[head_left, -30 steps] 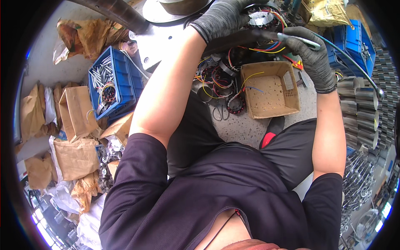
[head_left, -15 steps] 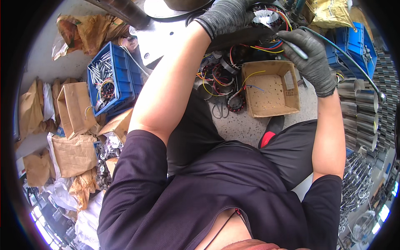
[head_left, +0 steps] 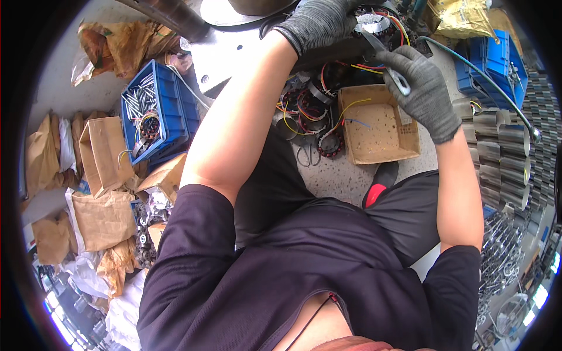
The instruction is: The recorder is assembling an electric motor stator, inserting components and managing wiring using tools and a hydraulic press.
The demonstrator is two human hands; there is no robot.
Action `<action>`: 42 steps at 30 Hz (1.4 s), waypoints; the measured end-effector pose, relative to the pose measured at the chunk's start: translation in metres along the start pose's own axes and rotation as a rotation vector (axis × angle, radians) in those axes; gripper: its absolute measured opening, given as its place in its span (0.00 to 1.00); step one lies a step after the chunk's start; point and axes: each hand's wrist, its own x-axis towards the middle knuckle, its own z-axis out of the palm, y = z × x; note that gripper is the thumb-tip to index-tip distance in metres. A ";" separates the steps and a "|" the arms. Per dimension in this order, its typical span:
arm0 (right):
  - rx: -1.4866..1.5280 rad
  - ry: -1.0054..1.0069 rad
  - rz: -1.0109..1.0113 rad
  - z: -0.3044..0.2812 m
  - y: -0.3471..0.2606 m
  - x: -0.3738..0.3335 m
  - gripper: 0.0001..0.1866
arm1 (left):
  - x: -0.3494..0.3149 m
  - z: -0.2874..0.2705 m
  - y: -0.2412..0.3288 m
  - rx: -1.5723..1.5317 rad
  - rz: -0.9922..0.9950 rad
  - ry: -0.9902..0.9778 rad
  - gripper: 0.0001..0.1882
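Right grey-gloved hand (head_left: pixel 422 93) grips the pale-handled metal knife (head_left: pixel 373 42), blade right up by the silver-banded round motor part (head_left: pixel 376 24) | left grey-gloved hand (head_left: pixel 319 26) just beside it, grip impossible to tell

the stator (head_left: pixel 373 24) lies beyond the carton (head_left: pixel 374 136), other stators (head_left: pixel 314 115) left of that carton, a bin (head_left: pixel 170 106) farther left.

L grip (head_left: pixel 316 24) cut off at top, knife (head_left: pixel 400 82) pt. hidden by R grip (head_left: pixel 422 90), metal disc (head_left: pixel 216 14) cropped
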 end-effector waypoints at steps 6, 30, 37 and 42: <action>0.100 0.045 0.090 0.001 0.007 -0.001 0.15 | 0.003 0.003 0.012 -0.168 -0.105 -0.033 0.27; 0.524 0.272 0.200 0.001 0.008 0.001 0.15 | -0.006 -0.002 -0.020 -0.023 -0.065 0.160 0.28; 0.387 0.099 0.161 -0.004 0.000 0.012 0.16 | -0.004 -0.003 -0.012 0.093 -0.210 0.070 0.28; 0.780 0.038 0.390 0.000 0.022 0.000 0.14 | -0.003 -0.001 -0.013 -0.036 -0.244 0.058 0.25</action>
